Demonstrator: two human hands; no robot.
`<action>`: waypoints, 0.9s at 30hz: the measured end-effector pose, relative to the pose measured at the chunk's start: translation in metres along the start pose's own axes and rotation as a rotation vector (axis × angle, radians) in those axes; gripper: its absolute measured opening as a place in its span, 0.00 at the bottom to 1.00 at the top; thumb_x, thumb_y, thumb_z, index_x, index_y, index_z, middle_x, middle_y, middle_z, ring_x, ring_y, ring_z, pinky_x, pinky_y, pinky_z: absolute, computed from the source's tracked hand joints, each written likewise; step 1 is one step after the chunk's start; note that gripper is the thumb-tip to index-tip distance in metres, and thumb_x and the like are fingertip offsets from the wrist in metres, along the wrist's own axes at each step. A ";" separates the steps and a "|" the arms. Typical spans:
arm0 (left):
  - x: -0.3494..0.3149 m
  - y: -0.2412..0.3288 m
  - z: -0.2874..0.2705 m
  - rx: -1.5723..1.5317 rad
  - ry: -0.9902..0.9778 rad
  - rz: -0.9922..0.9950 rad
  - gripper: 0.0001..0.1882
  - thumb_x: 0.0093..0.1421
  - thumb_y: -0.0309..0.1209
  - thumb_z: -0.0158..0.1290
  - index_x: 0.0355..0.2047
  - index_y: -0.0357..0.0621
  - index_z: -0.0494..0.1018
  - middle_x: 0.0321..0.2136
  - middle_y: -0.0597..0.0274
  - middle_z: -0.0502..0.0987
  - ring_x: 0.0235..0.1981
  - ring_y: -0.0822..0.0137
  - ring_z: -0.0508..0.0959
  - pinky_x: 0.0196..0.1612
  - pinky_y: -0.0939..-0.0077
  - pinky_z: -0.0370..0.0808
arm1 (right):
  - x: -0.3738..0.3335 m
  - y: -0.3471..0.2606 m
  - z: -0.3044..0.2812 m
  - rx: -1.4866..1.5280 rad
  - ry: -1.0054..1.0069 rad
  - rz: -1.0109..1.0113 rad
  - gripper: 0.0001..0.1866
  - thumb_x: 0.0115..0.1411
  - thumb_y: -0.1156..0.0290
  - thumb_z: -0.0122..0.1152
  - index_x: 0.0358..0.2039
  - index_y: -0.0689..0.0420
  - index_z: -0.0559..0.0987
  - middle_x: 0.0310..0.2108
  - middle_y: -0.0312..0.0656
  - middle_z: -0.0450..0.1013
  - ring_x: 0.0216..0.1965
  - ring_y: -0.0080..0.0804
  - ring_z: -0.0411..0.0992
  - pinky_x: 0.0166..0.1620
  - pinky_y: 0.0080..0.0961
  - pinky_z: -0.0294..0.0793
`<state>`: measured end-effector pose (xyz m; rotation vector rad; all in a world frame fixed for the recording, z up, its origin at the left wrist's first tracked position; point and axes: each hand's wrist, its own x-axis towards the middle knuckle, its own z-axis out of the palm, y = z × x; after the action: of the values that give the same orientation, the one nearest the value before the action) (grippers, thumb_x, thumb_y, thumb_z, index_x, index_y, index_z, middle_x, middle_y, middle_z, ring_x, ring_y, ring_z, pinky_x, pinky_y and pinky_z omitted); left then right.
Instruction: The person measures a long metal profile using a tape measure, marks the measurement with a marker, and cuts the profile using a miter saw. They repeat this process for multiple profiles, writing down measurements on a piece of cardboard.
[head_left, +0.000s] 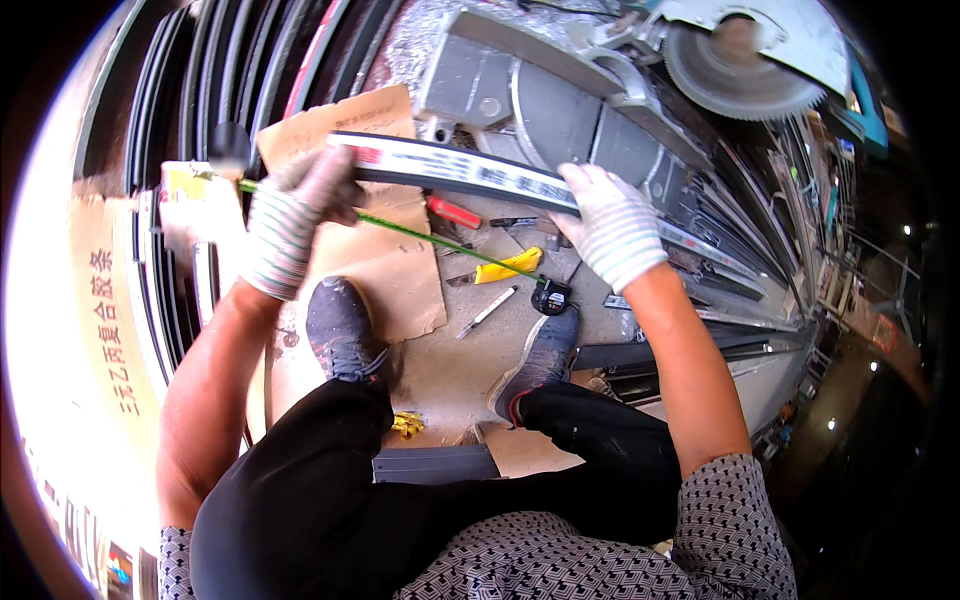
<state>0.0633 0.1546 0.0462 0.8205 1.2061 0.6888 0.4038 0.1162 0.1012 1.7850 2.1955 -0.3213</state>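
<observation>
Both my hands wear striped white work gloves. A short dark profile bar (460, 168) with white printed film on its upper face spans between them, slightly lower at the right. My left hand (295, 215) is closed around its left end, a little blurred. Closed on the right end is my right hand (612, 222), its fingers over the film. A green measuring tape blade (420, 233) runs from its black case (551, 296) by my right shoe up to my left hand and shows beyond it; whether my fingers pinch it is hidden.
Ahead stands a grey mitre saw base (560, 110), its toothed blade (740, 75) at the upper right. A yellow utility knife (510, 265), red tool (453, 211) and white pen (487, 312) lie between my shoes beside cardboard (400, 280). Long dark profiles (215, 80) line the left.
</observation>
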 end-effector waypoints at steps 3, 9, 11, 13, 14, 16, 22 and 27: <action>0.032 -0.003 -0.041 -0.129 0.045 0.073 0.19 0.70 0.49 0.54 0.32 0.48 0.77 0.23 0.68 0.76 0.23 0.77 0.74 0.31 0.81 0.72 | 0.020 0.015 0.001 -0.036 -0.034 0.031 0.27 0.55 0.60 0.72 0.53 0.56 0.77 0.47 0.49 0.76 0.49 0.49 0.76 0.53 0.41 0.76; 0.069 0.018 -0.095 -0.164 0.013 0.143 0.17 0.71 0.47 0.54 0.33 0.48 0.76 0.23 0.70 0.75 0.23 0.78 0.71 0.32 0.81 0.70 | 0.032 0.040 0.012 -0.010 0.025 0.081 0.29 0.56 0.58 0.72 0.55 0.56 0.76 0.48 0.50 0.75 0.50 0.50 0.76 0.55 0.40 0.75; 0.083 0.017 -0.113 -0.187 0.005 0.144 0.17 0.71 0.47 0.54 0.36 0.47 0.77 0.23 0.70 0.74 0.23 0.78 0.70 0.32 0.81 0.70 | 0.040 0.036 0.012 0.018 0.039 0.096 0.30 0.56 0.58 0.72 0.56 0.56 0.76 0.49 0.50 0.75 0.51 0.50 0.75 0.56 0.39 0.75; 0.093 0.015 -0.123 -0.209 0.006 0.128 0.16 0.71 0.45 0.55 0.39 0.46 0.77 0.22 0.69 0.77 0.21 0.78 0.73 0.29 0.82 0.71 | 0.047 0.036 0.014 0.025 0.060 0.095 0.29 0.57 0.58 0.72 0.56 0.55 0.76 0.49 0.49 0.75 0.51 0.49 0.75 0.56 0.40 0.75; 0.100 0.012 -0.131 -0.250 0.016 0.108 0.14 0.71 0.44 0.55 0.40 0.45 0.78 0.23 0.68 0.79 0.21 0.78 0.75 0.27 0.83 0.72 | 0.051 0.038 0.018 0.027 0.087 0.086 0.27 0.57 0.57 0.71 0.55 0.54 0.77 0.48 0.48 0.75 0.51 0.49 0.75 0.54 0.41 0.76; 0.108 0.008 -0.143 -0.287 0.041 0.099 0.14 0.71 0.43 0.56 0.40 0.45 0.78 0.22 0.68 0.79 0.20 0.77 0.75 0.26 0.83 0.71 | 0.057 0.041 0.025 0.030 0.133 0.079 0.26 0.58 0.57 0.70 0.54 0.53 0.77 0.48 0.47 0.75 0.51 0.49 0.76 0.53 0.43 0.77; 0.124 0.003 -0.165 -0.306 0.123 0.071 0.12 0.69 0.42 0.58 0.38 0.47 0.77 0.24 0.68 0.79 0.21 0.77 0.76 0.27 0.82 0.74 | 0.066 0.041 0.032 0.065 0.194 0.077 0.26 0.59 0.59 0.69 0.55 0.54 0.76 0.51 0.49 0.74 0.52 0.50 0.75 0.55 0.43 0.76; 0.126 -0.003 -0.173 -0.328 0.182 0.032 0.12 0.69 0.43 0.59 0.38 0.49 0.78 0.24 0.70 0.79 0.22 0.77 0.76 0.28 0.81 0.76 | 0.061 0.036 0.033 0.093 0.222 0.118 0.29 0.60 0.60 0.69 0.60 0.54 0.74 0.54 0.50 0.73 0.54 0.52 0.74 0.58 0.42 0.74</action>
<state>-0.0758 0.2873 -0.0472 0.5118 1.2027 0.9744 0.4301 0.1677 0.0487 2.0813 2.2401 -0.2106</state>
